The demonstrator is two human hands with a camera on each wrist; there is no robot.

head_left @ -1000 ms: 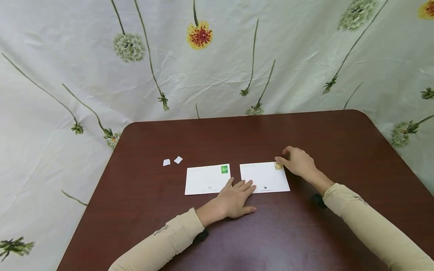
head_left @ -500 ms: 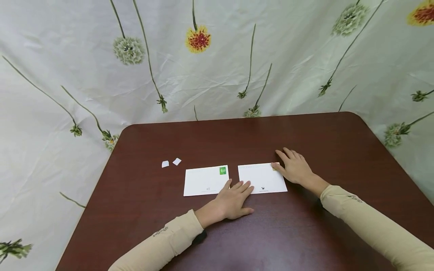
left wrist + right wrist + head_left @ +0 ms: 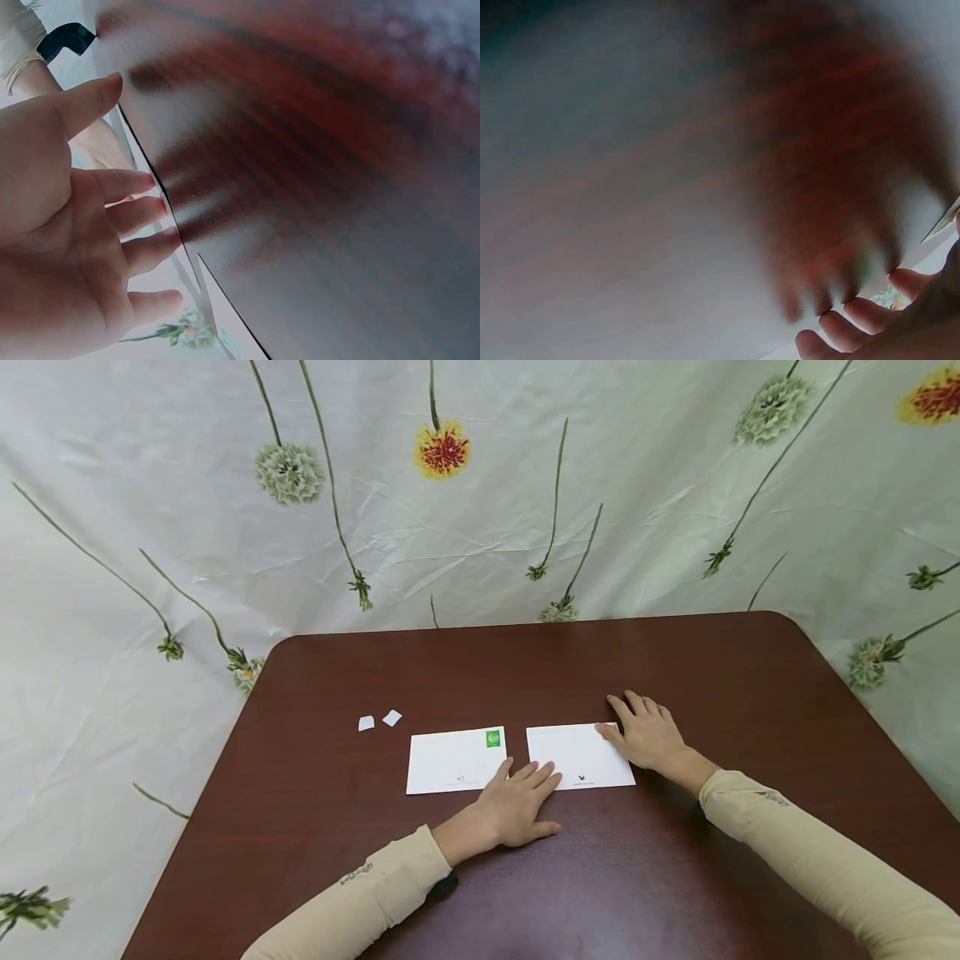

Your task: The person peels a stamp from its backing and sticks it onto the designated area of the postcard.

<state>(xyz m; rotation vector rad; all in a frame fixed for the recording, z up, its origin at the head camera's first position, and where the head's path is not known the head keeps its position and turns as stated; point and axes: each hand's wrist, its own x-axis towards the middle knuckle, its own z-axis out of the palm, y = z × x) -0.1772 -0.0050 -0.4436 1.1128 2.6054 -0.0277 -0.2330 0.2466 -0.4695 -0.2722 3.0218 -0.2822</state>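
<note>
Two white rectangles of mail lie side by side on the table; whether they are envelopes or postcards is hard to tell. A green stamp [image 3: 492,738] sits in the upper right corner of the left piece [image 3: 442,762]. My left hand [image 3: 517,806] lies with fingers spread, fingertips on the lower left corner of the right piece [image 3: 573,754]. Over that piece's upper right corner rests the thumb of my right hand [image 3: 648,735], mostly covering a yellowish stamp [image 3: 605,737]. The right hand's other fingers stretch past its top edge. In the right wrist view, those fingers [image 3: 844,330] appear extended.
Two small white paper scraps [image 3: 366,723] lie left of the mail. The dark red-brown table [image 3: 480,677] has rounded far corners. Behind it hangs a pale cloth [image 3: 480,527] printed with flowers.
The right hand's curled fingers have spread out forward, and its thumb has come down over the yellowish stamp. The left hand keeps its place on the mail.
</note>
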